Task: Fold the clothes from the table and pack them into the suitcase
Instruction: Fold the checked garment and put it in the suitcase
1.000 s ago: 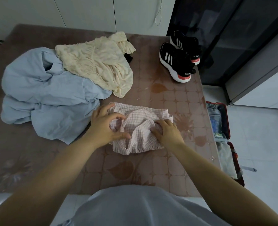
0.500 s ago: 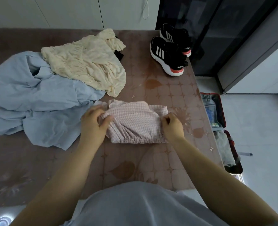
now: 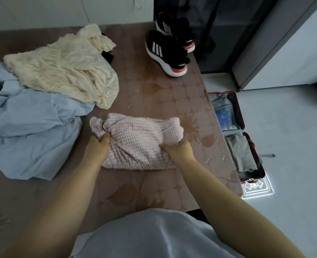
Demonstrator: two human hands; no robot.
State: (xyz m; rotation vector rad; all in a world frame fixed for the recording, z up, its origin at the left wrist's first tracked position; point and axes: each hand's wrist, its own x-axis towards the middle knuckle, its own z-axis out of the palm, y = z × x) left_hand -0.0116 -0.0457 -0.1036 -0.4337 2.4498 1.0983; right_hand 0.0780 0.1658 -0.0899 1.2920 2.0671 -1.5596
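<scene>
A pink checked garment [image 3: 142, 140] is lying bunched and partly folded on the table [image 3: 141, 84], near its front edge and right of centre. The left hand [image 3: 98, 148] is pinching the garment's left end, thumb on top of the cloth, with a ruffled corner sticking out past it. The right hand [image 3: 180, 151] is gripping the lower right part, fingers curled into the fabric. Just left of the garment a crumpled blue shirt [image 3: 31, 127] is spreading over the table, and a cream top [image 3: 64, 71] is lying across its far edge. Two black sneakers [image 3: 167, 51] are standing at the far right corner. On the floor to the table's right a red suitcase [image 3: 235, 135] is lying open, with folded items inside.
</scene>
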